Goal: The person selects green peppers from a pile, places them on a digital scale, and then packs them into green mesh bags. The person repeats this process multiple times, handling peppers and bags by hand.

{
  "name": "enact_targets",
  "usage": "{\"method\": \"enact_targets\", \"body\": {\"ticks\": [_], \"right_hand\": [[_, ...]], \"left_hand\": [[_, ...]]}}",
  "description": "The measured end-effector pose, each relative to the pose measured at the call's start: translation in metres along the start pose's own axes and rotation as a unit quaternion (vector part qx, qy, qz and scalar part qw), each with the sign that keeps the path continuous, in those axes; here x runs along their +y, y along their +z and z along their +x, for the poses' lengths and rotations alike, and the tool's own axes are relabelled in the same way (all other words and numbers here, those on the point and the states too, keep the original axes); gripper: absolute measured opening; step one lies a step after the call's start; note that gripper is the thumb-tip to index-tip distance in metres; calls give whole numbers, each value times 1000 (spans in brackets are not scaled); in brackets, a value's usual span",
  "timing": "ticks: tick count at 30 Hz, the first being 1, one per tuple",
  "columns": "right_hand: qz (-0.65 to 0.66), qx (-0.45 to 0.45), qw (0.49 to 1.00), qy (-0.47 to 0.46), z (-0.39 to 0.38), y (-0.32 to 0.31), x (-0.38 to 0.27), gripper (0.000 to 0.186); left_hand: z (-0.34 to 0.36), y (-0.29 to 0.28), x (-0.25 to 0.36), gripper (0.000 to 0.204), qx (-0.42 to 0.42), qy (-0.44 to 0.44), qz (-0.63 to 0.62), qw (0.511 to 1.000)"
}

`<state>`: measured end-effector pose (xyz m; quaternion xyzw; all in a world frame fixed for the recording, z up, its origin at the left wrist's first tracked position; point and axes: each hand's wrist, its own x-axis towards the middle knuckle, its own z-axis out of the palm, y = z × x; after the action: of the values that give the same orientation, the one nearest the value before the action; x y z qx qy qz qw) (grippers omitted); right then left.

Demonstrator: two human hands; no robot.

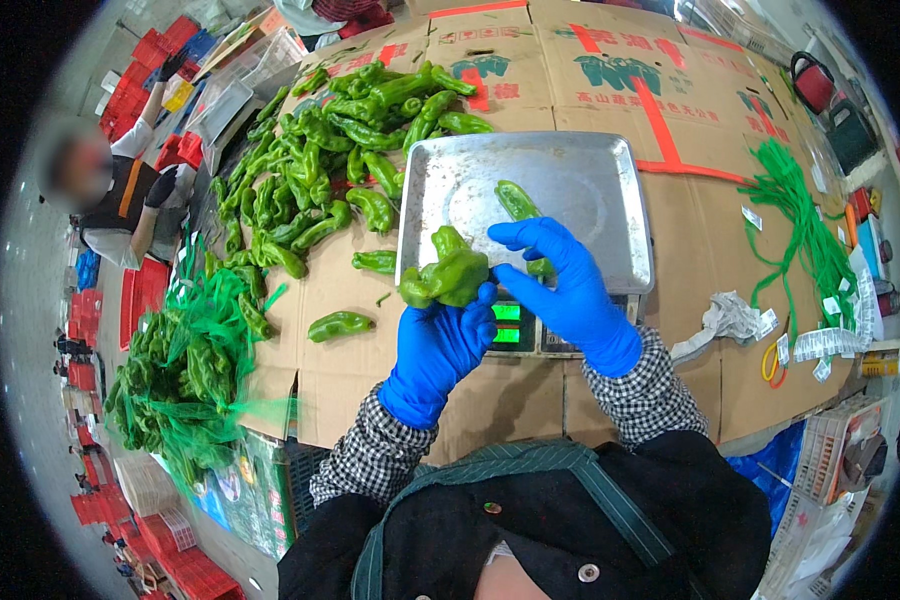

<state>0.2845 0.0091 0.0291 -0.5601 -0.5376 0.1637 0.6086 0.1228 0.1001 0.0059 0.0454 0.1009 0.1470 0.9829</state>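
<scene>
My left hand (pixel 435 355), in a blue glove, is closed on a lumpy green pepper bunch (pixel 448 280), held in front of the steel scale tray (pixel 580 165). My right hand (pixel 570 290), also gloved, has its fingers apart beside those peppers, with a fingertip at their right side. Behind it, a long green pepper (pixel 515 198) lies on the tray, partly hidden by the fingers. Below the tray, the scale's lit green display (pixel 507 330) shows between my hands. A single pepper (pixel 338 325) lies on the cardboard to the left.
A pepper heap (pixel 320 150) covers the back left of the cardboard-topped table (pixel 490 410). Netted peppers (pixel 175 370) sit at left. Green mesh strips (pixel 780 220), scissors (pixel 773 368) and crumpled white material (pixel 725 320) lie right. A co-worker (pixel 130 200) is at the far left, beside red crates (pixel 145 300).
</scene>
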Motion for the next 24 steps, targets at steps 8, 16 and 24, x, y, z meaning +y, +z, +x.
{"method": "enact_targets", "body": {"ticks": [8,16,24], "right_hand": [[-2,-30,997,-69,3,19,-26,40],[5,38,997,73,-12,-15,11,31],[64,48,992,98,-1,16,8,26]], "left_hand": [[-83,-16,25,60,133,81,345,925],[-362,-59,114,55,409,-283,655,569],[-201,-51,126,26,377,160,763,500]]}}
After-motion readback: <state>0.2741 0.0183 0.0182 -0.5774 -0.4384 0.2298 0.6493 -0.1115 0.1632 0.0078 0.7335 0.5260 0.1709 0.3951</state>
